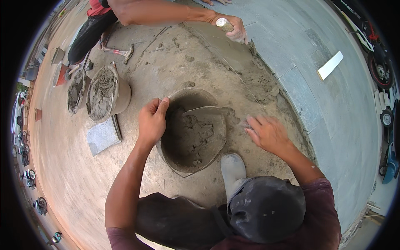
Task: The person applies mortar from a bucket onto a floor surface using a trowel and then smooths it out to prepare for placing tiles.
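Observation:
My left hand (152,121) is closed on the rim of a mortar-caked bucket (166,143), thumb on top. Wet grey mortar (193,135) lies inside the bucket, which has an uneven, broken-looking edge on its right. My right hand (268,133) is over the ground just right of the bucket, fingers apart and pointing toward it. Grey smears show at its fingertips, slightly blurred; nothing held can be made out. A mortar clump (231,117) lies between the bucket and that hand. My boot (233,171) stands beside the bucket.
A co-worker's hand (235,31) grips a round-ended handle (225,25) over a mortar bed. Laid grey tiles (300,83) and a string line run along the right. Two mortar buckets (123,96), tile pieces (102,137) and a hammer (121,52) are at left.

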`<state>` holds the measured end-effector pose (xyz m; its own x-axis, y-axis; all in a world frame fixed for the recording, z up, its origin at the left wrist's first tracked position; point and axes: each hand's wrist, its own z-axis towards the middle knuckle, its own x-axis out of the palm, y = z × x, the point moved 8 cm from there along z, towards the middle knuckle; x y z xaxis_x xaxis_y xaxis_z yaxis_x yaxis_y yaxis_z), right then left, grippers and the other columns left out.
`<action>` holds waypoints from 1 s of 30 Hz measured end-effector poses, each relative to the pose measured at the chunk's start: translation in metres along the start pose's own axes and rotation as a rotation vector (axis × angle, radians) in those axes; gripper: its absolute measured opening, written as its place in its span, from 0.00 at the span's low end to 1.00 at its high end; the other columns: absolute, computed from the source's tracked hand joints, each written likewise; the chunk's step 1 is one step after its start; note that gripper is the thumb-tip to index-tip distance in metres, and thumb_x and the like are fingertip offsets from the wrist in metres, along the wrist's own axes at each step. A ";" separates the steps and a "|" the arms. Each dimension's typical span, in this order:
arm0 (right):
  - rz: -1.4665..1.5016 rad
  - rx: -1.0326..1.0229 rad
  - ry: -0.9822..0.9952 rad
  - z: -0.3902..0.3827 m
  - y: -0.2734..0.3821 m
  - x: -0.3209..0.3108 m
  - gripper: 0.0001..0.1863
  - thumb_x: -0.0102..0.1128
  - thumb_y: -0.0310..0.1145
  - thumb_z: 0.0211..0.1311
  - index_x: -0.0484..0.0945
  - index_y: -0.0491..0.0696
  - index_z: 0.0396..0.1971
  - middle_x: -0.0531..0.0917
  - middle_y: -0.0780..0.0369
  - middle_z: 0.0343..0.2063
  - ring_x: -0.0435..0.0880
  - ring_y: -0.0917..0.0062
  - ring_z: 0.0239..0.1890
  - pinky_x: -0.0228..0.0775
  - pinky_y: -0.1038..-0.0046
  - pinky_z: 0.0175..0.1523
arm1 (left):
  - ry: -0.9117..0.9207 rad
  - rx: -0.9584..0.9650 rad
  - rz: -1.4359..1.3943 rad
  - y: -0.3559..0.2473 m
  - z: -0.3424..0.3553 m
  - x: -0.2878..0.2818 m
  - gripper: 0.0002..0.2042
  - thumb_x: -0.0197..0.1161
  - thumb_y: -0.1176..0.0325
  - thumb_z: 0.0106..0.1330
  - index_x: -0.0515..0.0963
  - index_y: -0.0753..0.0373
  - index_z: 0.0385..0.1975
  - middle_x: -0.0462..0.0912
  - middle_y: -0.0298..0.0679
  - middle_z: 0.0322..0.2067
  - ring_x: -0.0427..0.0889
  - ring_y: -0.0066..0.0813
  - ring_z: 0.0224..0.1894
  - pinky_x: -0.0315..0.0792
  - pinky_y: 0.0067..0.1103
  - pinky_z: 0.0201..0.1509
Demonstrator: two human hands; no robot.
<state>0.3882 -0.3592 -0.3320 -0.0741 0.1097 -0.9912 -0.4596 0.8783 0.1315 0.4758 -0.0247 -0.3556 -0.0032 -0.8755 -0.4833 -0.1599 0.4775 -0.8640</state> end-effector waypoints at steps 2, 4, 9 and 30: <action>-0.065 -0.070 0.000 0.012 0.006 -0.001 0.20 0.59 0.45 0.73 0.76 0.50 0.57 0.80 0.58 0.36 0.85 0.61 0.40 0.76 0.61 0.43 | 0.011 -0.021 0.016 -0.002 -0.001 -0.001 0.24 0.60 0.55 0.77 0.66 0.62 0.20 0.61 0.26 0.19 0.58 0.16 0.25 0.56 0.25 0.28; -0.090 -0.062 0.029 0.019 0.002 -0.002 0.20 0.59 0.45 0.73 0.76 0.50 0.58 0.81 0.58 0.37 0.85 0.62 0.39 0.77 0.61 0.42 | 0.003 -0.038 0.038 -0.001 -0.002 -0.003 0.23 0.60 0.55 0.76 0.68 0.64 0.21 0.63 0.30 0.19 0.60 0.19 0.25 0.59 0.26 0.29; -0.197 -0.131 0.062 0.031 0.013 -0.003 0.22 0.58 0.45 0.73 0.76 0.49 0.60 0.82 0.57 0.36 0.86 0.62 0.38 0.78 0.62 0.39 | 0.002 -0.071 0.054 -0.005 -0.002 -0.003 0.23 0.61 0.54 0.74 0.75 0.71 0.24 0.72 0.46 0.18 0.68 0.30 0.24 0.68 0.34 0.33; 0.637 0.000 0.749 0.035 0.081 0.059 0.20 0.56 0.41 0.75 0.78 0.34 0.42 0.84 0.42 0.29 0.85 0.43 0.36 0.75 0.50 0.43 | -0.094 0.027 0.049 -0.013 -0.005 0.003 0.22 0.62 0.57 0.74 0.73 0.70 0.22 0.69 0.44 0.16 0.66 0.27 0.22 0.66 0.32 0.29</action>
<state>0.3777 -0.2652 -0.3799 -0.8499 0.2394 -0.4694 -0.1394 0.7569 0.6385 0.4727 -0.0345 -0.3448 0.0826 -0.8408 -0.5350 -0.1353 0.5224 -0.8419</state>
